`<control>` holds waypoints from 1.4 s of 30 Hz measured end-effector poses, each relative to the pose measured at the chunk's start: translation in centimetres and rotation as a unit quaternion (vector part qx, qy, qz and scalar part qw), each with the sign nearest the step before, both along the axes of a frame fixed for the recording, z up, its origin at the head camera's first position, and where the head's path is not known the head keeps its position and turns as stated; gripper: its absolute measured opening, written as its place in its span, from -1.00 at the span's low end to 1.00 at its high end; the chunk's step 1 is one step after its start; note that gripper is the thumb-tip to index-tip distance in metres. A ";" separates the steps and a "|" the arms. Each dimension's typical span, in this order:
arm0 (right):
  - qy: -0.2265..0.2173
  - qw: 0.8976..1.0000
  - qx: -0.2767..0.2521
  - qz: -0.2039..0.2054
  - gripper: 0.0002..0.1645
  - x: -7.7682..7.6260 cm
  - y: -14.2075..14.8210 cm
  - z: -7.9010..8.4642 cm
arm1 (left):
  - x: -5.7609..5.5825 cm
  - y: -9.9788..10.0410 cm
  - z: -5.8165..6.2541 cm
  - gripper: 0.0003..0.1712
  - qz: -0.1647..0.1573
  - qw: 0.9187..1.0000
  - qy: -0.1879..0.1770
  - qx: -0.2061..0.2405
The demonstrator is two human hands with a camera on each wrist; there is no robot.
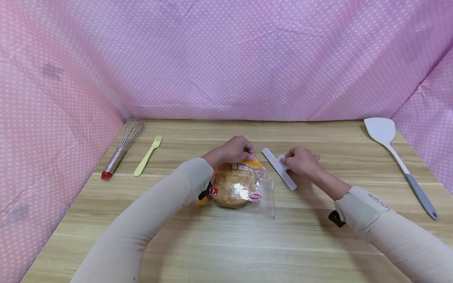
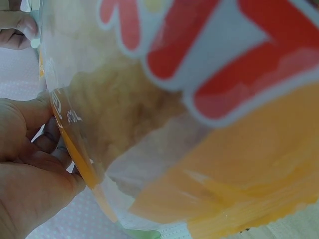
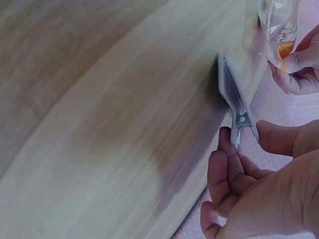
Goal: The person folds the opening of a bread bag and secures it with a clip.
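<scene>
Being held near the centre of the head view, a clear plastic bag [image 1: 245, 181] with orange edges and red lettering, with round golden-brown bread [image 1: 230, 199] inside, was pinched at its upper orange edge by the fingers of the left hand [image 1: 234, 150]. Just right of it, a white plastic clip [image 1: 280, 169] with a long straight bar was gripped between thumb and fingers of the right hand [image 1: 301, 161] (whether it touched the wooden tabletop [image 1: 226, 251] could not be told). A red-ended wire whisk [image 1: 122, 147] and a pale-yellow fork [image 1: 146, 158] were seen at the left, and a white, grey-gripped spatula [image 1: 398, 161] at the right.
</scene>
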State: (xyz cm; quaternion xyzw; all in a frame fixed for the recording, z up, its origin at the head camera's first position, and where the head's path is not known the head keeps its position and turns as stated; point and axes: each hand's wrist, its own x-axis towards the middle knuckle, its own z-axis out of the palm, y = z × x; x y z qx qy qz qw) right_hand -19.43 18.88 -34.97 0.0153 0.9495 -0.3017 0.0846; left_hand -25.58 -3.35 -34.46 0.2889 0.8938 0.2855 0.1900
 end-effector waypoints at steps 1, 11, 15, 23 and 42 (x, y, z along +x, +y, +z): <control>0.001 1.000 -0.002 -0.002 -0.72 0.0 0.0 0.0 | 0.0 0.0 0.0 -0.90 0.000 1.000 0.000 0.000; 0.032 0.999 -0.020 -0.004 -0.74 0.0 0.0 1.3 | 0.0 0.1 0.0 -0.91 0.002 1.000 -0.001 0.000; 0.037 0.999 -0.025 0.005 -0.78 0.1 0.1 1.6 | -0.1 0.1 0.0 -0.91 -0.001 1.000 0.000 -0.001; 0.048 0.998 -0.032 0.017 -0.82 0.3 0.2 1.7 | -0.2 0.2 -0.2 -0.90 -0.006 1.000 0.007 -0.003; 0.088 0.995 -0.032 0.036 -0.88 0.8 0.6 1.9 | 0.0 0.2 0.1 -0.91 -0.003 1.000 0.004 -0.003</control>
